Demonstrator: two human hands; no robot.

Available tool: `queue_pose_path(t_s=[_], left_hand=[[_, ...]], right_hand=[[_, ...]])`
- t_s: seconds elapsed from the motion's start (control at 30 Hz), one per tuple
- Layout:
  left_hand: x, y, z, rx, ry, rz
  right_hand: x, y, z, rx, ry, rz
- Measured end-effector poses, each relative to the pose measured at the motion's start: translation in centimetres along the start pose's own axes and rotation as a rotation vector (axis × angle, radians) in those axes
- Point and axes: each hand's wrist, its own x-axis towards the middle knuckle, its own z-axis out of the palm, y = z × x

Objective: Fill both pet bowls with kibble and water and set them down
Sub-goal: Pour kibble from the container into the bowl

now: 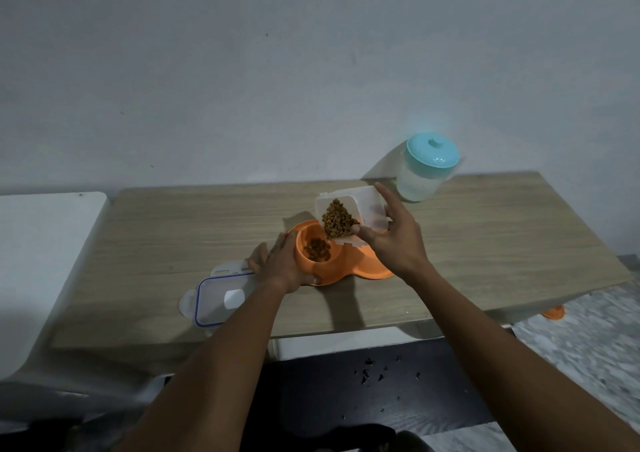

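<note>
- 1 orange bowl [363, 267] on tabletop [166, 237], kibble [317, 248] inside
- left grip [284, 268] clasps bowl's left edge
- right grip [393, 240] holds 1 tilted container [367, 202] above bowl
- 1 lid [214, 296] left of bowl

Tabletop [166, 230] left of the orange double bowl [363, 269]: open. Right half open as far as the teal-lidded jug [424, 174] against the wall [311, 71]. Front-left edge obstructed by the clear lid [214, 296]. The tilted kibble container [370, 202] overhangs the bowl; the right well appears largely covered.
</note>
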Motion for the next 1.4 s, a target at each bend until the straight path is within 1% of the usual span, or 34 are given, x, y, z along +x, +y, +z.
queue_pose_path(t_s=[0.13,0.2,0.33,0.4,0.53,0.63,0.73,0.83,0.97,1.2,1.3,1.37,1.4], left_hand=[[-0.7,0.6,-0.6,-0.015,-0.015,-0.024],[-0.8,0.7,-0.7,-0.01,-0.015,-0.024],[-0.9,0.6,-0.7,-0.01,-0.023,-0.033],[-0.7,0.4,-0.7,-0.01,-0.028,-0.014],[-0.9,0.8,-0.7,-0.006,-0.017,-0.015],[-0.8,1.3,-1.2,0.025,0.006,-0.036],[-0.6,1.6,-1.7,0.045,-0.011,-0.046],[-1.3,2.4,-2.0,0.084,0.016,-0.064],[-1.2,2.3,-1.9,0.096,0.017,-0.066],[-0.6,2.4,-1.6,0.14,0.031,-0.101],[-0.5,2.4,-1.5,0.145,0.015,-0.107],[-0.5,2.6,-1.4,0.136,0.015,-0.118],[-0.5,2.6,-1.4,0.126,0.012,-0.127]], right_hand=[[-0.2,0.3,0.0,-0.002,-0.017,0.015],[-0.2,0.4,-0.1,0.025,0.003,0.027],[0.5,1.0,-0.1,0.123,0.012,0.14],[0.9,1.4,-0.2,0.255,0.015,0.247],[2.0,2.0,-0.4,0.632,0.024,0.491],[4.1,2.5,0.2,0.764,0.002,0.582],[6.6,2.2,1.6,0.751,-0.037,0.628],[9.4,1.9,3.4,0.75,-0.1,0.672],[13.3,2.8,6.1,0.636,-0.187,0.701],[17.3,5.3,10.5,0.387,-0.219,0.703],[17.5,6.5,11.6,0.393,-0.195,0.703],[17.4,7.2,11.8,0.375,-0.168,0.652],[17.4,7.3,11.8,0.329,-0.164,0.621]])
